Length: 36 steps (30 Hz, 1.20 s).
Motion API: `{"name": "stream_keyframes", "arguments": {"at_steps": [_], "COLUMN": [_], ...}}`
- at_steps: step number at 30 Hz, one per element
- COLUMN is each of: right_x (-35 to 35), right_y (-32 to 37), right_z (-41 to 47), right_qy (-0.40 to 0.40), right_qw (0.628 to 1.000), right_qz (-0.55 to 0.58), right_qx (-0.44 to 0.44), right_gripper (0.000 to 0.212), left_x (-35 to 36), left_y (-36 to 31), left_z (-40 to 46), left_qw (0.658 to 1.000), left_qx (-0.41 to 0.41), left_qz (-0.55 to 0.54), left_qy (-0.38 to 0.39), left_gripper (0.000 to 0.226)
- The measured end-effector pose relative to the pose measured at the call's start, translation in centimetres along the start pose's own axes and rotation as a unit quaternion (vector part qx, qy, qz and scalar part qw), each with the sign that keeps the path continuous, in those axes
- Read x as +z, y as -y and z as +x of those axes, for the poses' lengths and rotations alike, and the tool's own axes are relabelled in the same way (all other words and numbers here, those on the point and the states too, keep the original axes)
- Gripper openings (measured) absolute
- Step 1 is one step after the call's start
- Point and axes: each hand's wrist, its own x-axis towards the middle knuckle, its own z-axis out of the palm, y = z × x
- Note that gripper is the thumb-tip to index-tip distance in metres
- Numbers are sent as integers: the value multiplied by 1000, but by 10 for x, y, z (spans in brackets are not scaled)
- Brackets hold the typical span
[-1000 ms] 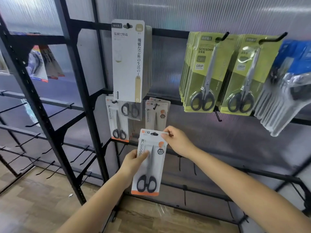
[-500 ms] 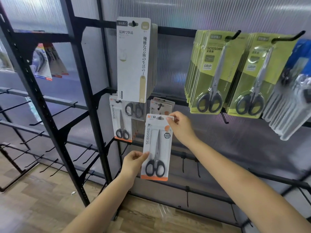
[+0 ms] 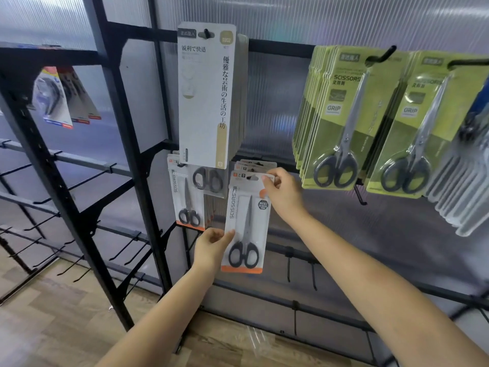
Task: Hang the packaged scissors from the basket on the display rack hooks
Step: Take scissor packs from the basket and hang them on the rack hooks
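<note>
Fingers of the left hand (image 3: 211, 246) pinch the lower edge of the white carded scissors pack with an orange base (image 3: 246, 223); the right hand (image 3: 281, 193) pinches its top corner. Keep the hang-hole level, then ease it onto the black hook (image 3: 252, 178) fronting matching packs (image 3: 255, 165).

Ribbed translucent wall panels (image 3: 304, 19) stand behind, with a wood-plank floor (image 3: 53, 321) below.

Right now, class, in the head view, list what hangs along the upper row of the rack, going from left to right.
Slanted packs with red bottoms → tall white pack → first green scissors stack → second green scissors stack.
</note>
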Motion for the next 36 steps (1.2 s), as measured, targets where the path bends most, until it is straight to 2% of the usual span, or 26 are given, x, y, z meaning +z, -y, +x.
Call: {"name": "stream_keyframes", "arguments": {"at_steps": [9,15,21,25,28,33,36], "right_x": [2,1,0,-2,-3,-7,-10], "right_y": [-6,-7,-16,-24,-27,-23,-11], "right_z": [8,18,28,28,19,-9,-35], "right_qy": [0,-3,51,62,69,84,90], "right_qw": [999,989,976,953,934,912,903], "right_qz": [-40,-140,-201,-282,-335,-387,-408], "right_qx": [-22,-45,-68,-93,-106,-102,-100], "right_gripper": [10,6,18,29,35,40,47], "left_x": [13,29,37,36,31,22,15], "left_y": [12,8,-1,-6,-10,-18,-30], "left_z": [17,37,58,63,62,40,15], "left_qw": [1000,997,992,984,962,915,882], "left_qx": [-12,-7,4,13,27,103,171], "left_qz": [5,71,120,172,268,390,439], "left_qy": [-5,-18,-37,-41,-37,-2,20], "left_gripper": [14,18,18,28,11,25,15]}}
